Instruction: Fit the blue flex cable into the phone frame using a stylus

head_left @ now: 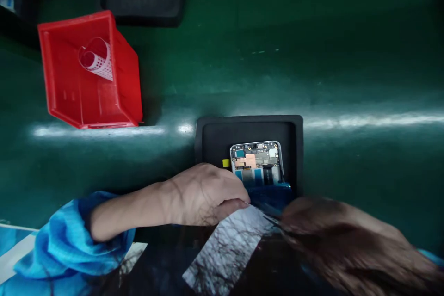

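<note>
Phone frame (256,162) in foam tray (215,148), right by the left hand (206,195)

Can't call either grip: left curled against blue film (268,197), right hand (343,240) a blur

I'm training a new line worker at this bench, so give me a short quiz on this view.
1. Which is closer to the yellow tab: the left hand or the right hand?
2. True or false: the opened smartphone frame, with its circuit board showing, sits in a black foam tray.
3. What lies inside the red plastic bin?

Key:
1. The left hand
2. True
3. A curled strip of white perforated material
</note>
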A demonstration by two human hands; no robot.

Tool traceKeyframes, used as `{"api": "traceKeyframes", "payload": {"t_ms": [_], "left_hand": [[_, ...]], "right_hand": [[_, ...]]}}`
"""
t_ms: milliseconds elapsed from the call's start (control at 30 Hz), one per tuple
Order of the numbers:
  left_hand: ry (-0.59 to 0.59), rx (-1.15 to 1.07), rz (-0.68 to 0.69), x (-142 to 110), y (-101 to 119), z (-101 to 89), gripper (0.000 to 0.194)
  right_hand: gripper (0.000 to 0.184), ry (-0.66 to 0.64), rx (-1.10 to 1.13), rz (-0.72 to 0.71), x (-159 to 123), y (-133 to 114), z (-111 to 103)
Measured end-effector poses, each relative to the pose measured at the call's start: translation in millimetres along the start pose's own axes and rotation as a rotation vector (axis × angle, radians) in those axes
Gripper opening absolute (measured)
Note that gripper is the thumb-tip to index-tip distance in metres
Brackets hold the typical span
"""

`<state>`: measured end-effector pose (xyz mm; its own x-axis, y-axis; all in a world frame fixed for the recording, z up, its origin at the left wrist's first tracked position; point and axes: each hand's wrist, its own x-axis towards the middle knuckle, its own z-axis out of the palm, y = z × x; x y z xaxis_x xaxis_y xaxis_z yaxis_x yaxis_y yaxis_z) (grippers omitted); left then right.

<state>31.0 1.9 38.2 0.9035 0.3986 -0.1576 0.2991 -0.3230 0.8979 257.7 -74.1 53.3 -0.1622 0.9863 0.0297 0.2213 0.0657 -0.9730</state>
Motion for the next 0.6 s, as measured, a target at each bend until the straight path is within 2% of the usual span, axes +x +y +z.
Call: {"api": "traceKeyframes", "payload": {"t_ms": [100, 200, 433, 600], "left_hand": [[0.005, -0.004, -0.01, 0.7, 2.7, -0.9, 0.012], [0.004, -0.012, -0.015, 1.1, 4.9, -2.2, 0.014], [0.011, -0.017, -0.013, 1.7, 5.7, -0.9, 0.015], [-0.021, -0.011, -0.036, 2.4, 7.8, -3.8, 0.017]], "right_hand": [[0.02, -0.167, -0.023, -0.098, 0.8, -1.9, 5.7], [0.024, -0.16, -0.103, -0.105, 3.6, -2.6, 6.4], [0.014, -0.222, -0.193, -0.252, 14.2, -4.4, 5.5], [0.015, -0.207, -0.223, -0.235, 9.9, -1.5, 6.7]]}}
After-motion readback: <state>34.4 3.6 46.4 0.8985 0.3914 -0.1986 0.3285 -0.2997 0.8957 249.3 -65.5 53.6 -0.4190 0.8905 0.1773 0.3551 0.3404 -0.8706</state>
